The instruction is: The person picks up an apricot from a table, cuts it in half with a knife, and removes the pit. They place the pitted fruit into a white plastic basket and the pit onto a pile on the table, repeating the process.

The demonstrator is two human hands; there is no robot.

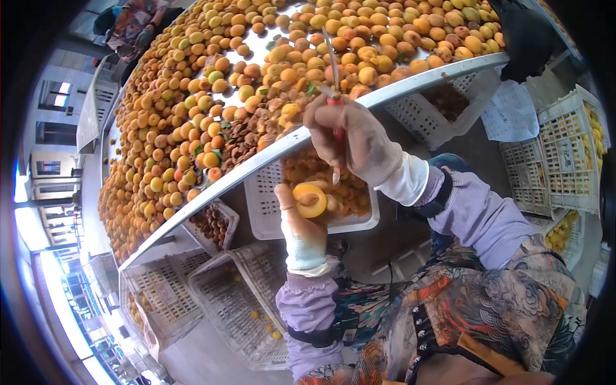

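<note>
My left hand, in a pale glove, holds a halved apricot between thumb and fingers. The yellow cut face shows a hollow in the middle. My right hand is closed around a red-handled cutting tool. Its thin, curved metal blade points up toward the fruit pile; I cannot make out its exact kind. Both hands are at the table's near edge, the right one higher and apart from the left. Below them is a white crate of orange fruit pieces, partly hidden by my hands.
A metal-edged table bears a big heap of apricots, with brown pits near the edge. Perforated crates stand at lower left, and stacked crates at right. Another person is at upper left.
</note>
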